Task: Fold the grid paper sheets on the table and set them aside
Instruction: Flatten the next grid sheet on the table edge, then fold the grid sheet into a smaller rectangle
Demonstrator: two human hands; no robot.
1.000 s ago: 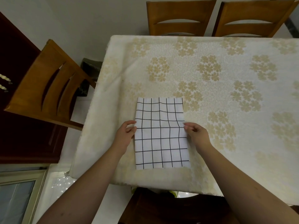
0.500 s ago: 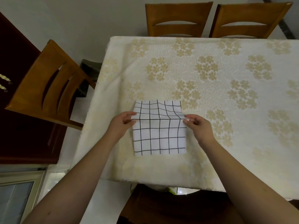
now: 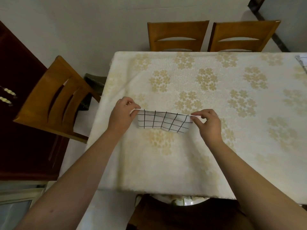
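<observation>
Head view: both hands (image 3: 123, 114) (image 3: 208, 124) pinch the grid paper (image 3: 163, 122), now lifted and doubled over.

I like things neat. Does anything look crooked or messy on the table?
Only a little. The paper, pinched by the left hand and right hand, is held up and sags unevenly, its lower edge dipping on the right. The tablecloth lies flat, with nothing spilled or torn.

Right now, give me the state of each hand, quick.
Left hand: closed, pinching the left end of the grid paper sheet.
Right hand: closed, pinching the sheet's right end.
</observation>
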